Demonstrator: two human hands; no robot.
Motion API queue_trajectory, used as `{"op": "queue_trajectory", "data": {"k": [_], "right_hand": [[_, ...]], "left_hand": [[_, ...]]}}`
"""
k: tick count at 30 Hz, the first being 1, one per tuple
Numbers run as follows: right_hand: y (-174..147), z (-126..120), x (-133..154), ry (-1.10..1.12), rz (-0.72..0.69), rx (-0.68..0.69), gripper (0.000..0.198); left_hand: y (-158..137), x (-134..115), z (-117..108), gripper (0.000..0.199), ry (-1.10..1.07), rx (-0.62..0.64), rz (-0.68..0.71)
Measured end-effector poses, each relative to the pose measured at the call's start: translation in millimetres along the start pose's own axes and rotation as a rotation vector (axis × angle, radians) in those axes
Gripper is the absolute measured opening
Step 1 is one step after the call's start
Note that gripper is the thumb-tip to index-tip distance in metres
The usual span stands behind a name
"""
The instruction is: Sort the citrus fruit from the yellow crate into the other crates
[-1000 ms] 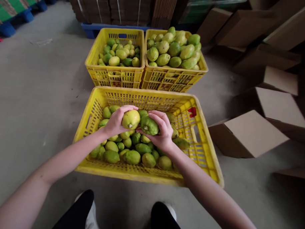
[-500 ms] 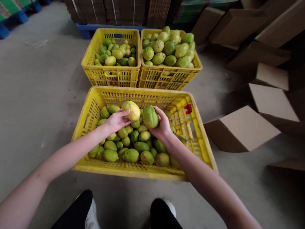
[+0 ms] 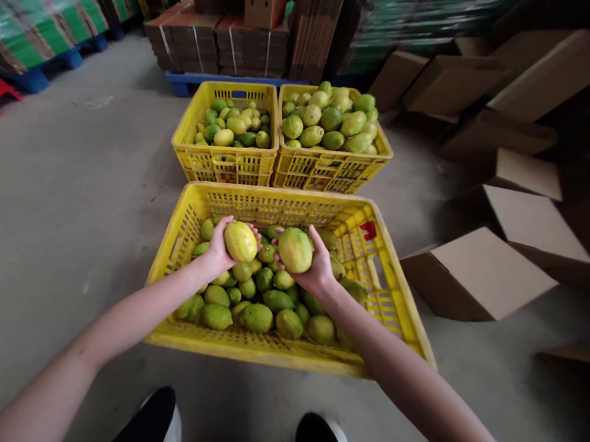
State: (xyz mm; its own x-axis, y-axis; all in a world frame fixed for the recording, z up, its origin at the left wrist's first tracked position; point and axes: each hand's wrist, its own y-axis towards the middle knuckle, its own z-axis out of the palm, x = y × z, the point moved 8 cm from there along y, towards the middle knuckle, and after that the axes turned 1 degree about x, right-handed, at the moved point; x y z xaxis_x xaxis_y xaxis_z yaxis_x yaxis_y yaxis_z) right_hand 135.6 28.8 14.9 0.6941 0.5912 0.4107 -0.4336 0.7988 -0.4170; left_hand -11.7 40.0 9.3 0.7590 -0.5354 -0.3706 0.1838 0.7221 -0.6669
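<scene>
Currently, the left hand (image 3: 219, 251) is half-curled around a yellow citrus fruit (image 3: 240, 241), its fingertips showing past the fruit's right edge. Just beside it, the right hand (image 3: 320, 269) cups a yellow-green citrus fruit (image 3: 295, 250), thumb on the right and fingers on the left, spread about as wide as the fruit. Both fruits are held over the near yellow plastic crate (image 3: 280, 362), apart from each other. Beneath them, mostly green citrus fruits (image 3: 257, 318) lie loosely piled in that crate. Beyond it, two more yellow crates stand side by side: the far left crate (image 3: 225, 160) is partly filled, while the far right crate (image 3: 332, 168) is heaped above its rim. Cardboard boxes (image 3: 493, 272) lie to the right.
</scene>
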Motion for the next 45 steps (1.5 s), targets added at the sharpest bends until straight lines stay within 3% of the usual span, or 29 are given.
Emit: {"op": "queue_trajectory", "data": {"k": [6,13,18,23,28,35,41,45], "right_hand": [[-2,-1,-7,-0.059,0.041,-0.041,0.038],[0,-20,-4,-0.019,0.019,-0.185,0.032],[-3,-17,-2,0.006,0.013,-0.206,0.029],[-8,-10,-2,0.013,0.020,-0.253,0.027],[-6,-20,-5,0.022,0.035,-0.358,0.032],[5,-29,-4,-0.032,0.027,-0.249,0.037],[7,-37,-2,-0.021,-0.022,-0.298,0.037],[11,-40,-2,-0.010,-0.030,-0.239,0.045]], "left_hand": [[3,3,-4,0.042,0.035,-0.023,-0.006],[1,14,-9,0.053,-0.105,-0.085,-0.187],[3,13,-11,0.056,-0.126,-0.102,-0.224],[2,19,-11,0.061,-0.069,-0.071,-0.275],[2,21,-10,0.062,-0.028,-0.047,-0.290],[9,20,-15,0.063,0.045,-0.070,-0.234],[11,12,-22,0.059,0.087,-0.153,-0.143],[11,13,-18,0.059,0.038,-0.116,-0.155]]}}
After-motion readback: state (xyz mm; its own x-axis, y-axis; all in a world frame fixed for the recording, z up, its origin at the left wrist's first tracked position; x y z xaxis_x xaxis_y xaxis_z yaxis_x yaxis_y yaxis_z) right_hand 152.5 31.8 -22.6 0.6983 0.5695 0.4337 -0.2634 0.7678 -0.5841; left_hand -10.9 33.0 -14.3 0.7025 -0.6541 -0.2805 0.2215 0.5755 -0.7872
